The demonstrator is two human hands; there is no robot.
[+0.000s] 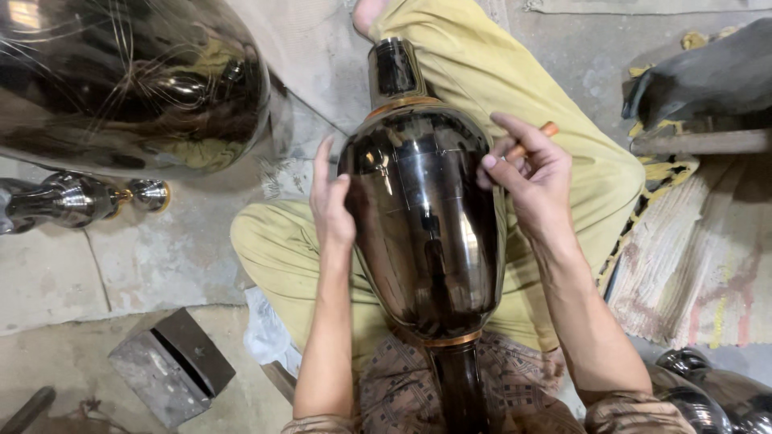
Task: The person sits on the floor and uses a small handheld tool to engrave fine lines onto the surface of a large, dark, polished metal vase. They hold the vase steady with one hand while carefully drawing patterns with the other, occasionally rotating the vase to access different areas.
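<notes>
A large dark polished metal vase with copper-coloured bands lies lengthwise across my lap, over my yellow-green trousers. My left hand rests flat against its left side with the fingers stretched out. My right hand touches the vase's upper right side with its fingertips. It grips a thin tool with an orange handle that pokes out behind the fingers.
A big shiny dark vessel fills the top left. Below it lies a small polished piece on the concrete floor. A metal block sits at the lower left. A striped rug lies at the right, and more dark vessels at the bottom right.
</notes>
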